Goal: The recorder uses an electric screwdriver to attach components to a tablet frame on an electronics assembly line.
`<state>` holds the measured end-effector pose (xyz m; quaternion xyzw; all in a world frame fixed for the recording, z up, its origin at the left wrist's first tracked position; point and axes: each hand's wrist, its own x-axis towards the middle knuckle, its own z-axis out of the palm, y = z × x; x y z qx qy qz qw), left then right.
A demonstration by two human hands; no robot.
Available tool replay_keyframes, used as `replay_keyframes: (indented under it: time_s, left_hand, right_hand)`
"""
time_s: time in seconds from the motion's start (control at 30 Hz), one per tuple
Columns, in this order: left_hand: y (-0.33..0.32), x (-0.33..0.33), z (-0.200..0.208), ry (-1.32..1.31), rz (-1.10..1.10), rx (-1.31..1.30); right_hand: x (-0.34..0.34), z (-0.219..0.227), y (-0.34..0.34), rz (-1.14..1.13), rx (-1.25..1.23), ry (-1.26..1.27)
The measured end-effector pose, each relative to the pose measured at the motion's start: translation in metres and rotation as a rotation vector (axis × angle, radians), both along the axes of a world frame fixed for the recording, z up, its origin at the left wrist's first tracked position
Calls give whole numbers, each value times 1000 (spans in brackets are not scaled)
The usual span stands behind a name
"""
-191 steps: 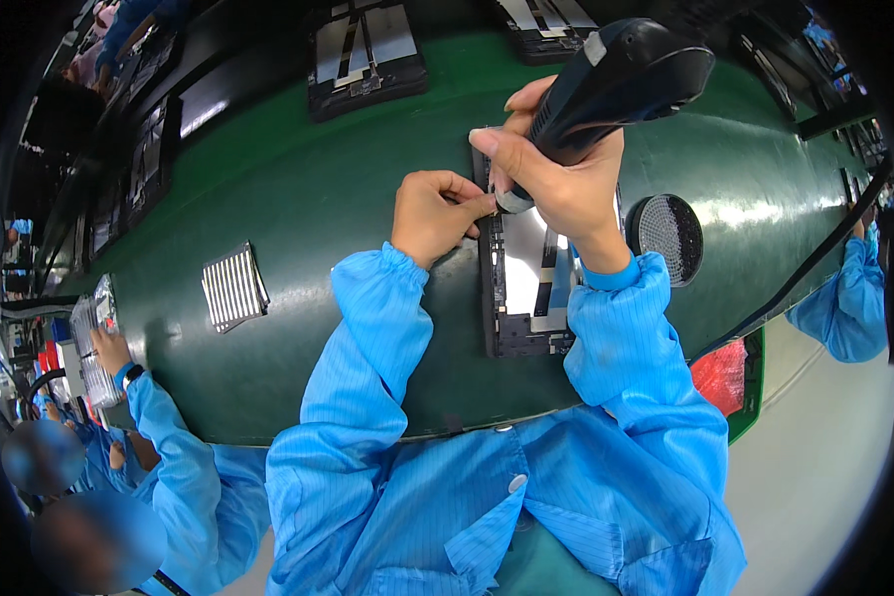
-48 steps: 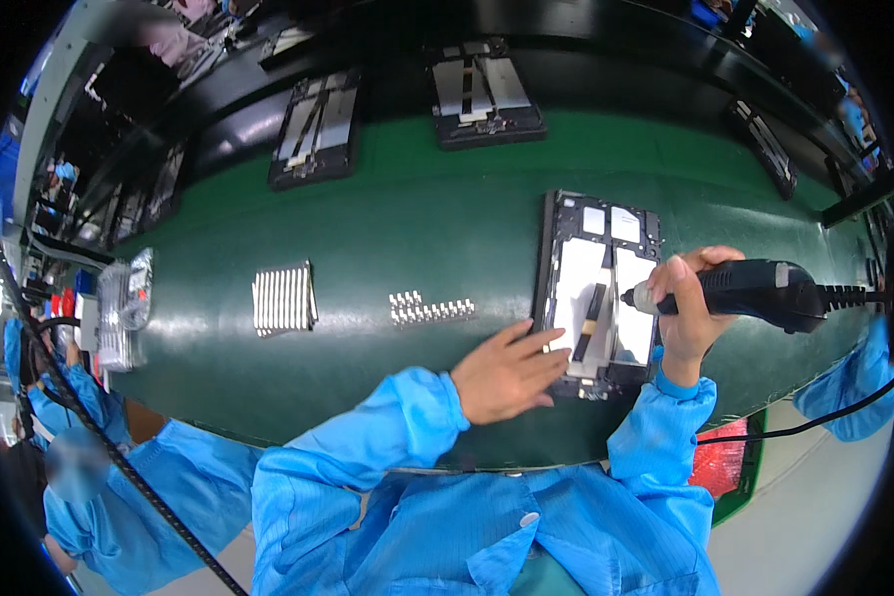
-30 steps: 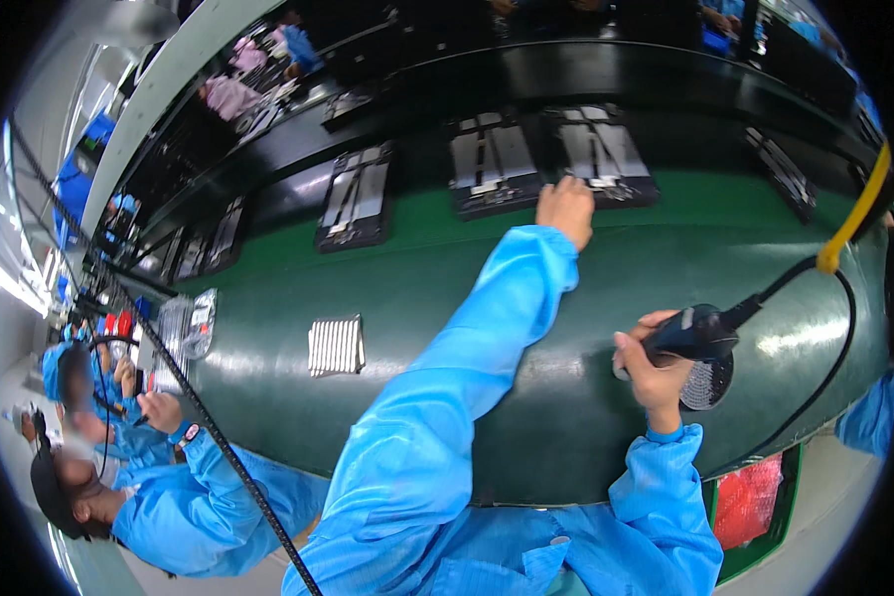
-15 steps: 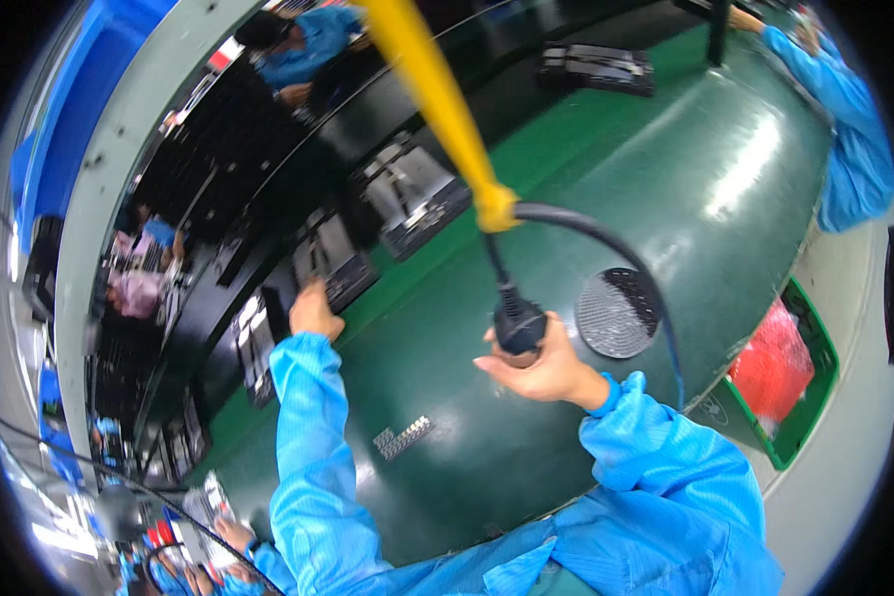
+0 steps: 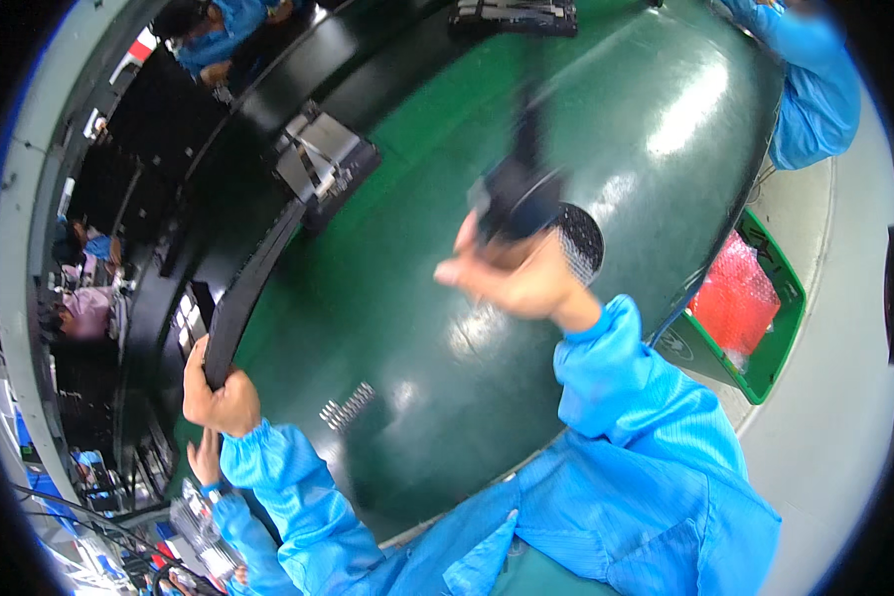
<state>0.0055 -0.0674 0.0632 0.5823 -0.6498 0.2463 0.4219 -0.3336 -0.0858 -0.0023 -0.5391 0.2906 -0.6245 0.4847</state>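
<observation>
Opened flat devices (image 5: 320, 154), a green bench (image 5: 447, 422) and blue-smocked workers (image 5: 817, 111) marked this as an electronics workshop.

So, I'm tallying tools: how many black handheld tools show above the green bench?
1: the black tool, blurred, in the right hand, left of the round dish. Others may be hidden.

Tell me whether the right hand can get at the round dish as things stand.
Probably yes: the right hand appears near the round dish, with no obstacle visible between them, though the black handheld tool it holds may hinder grasping.
</observation>
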Motion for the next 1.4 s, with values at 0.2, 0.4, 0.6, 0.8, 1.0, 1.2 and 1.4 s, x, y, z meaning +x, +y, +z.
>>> replay_keyframes:
  time_s: [0.2, 0.4, 0.6, 0.8, 1.0, 1.2, 1.4]
  left_hand:
    - [77, -76, -22, -237, -391, 234]
    - [135, -137, -66, -241, -645, 799]
    - [151, -164, -114, -80, -624, 750]
    - [135, -179, -107, 18, -563, 764]
    - [115, -150, -103, 161, -661, 536]
    - [105, -133, -90, 346, -455, 588]
    - [96, -107, -90, 513, -331, 642]
  right_hand:
    - [-71, 9, -13, -340, -95, -165]
    - [-76, -5, -17, -357, -86, -86]
    - [-62, -4, -29, -336, -58, -41]
    - [-61, -9, -30, -319, -52, -29]
    - [-64, -12, -30, -308, -46, 32]
    - [-57, -10, -28, -308, -49, 33]
    - [-52, -8, -24, -389, 0, 64]
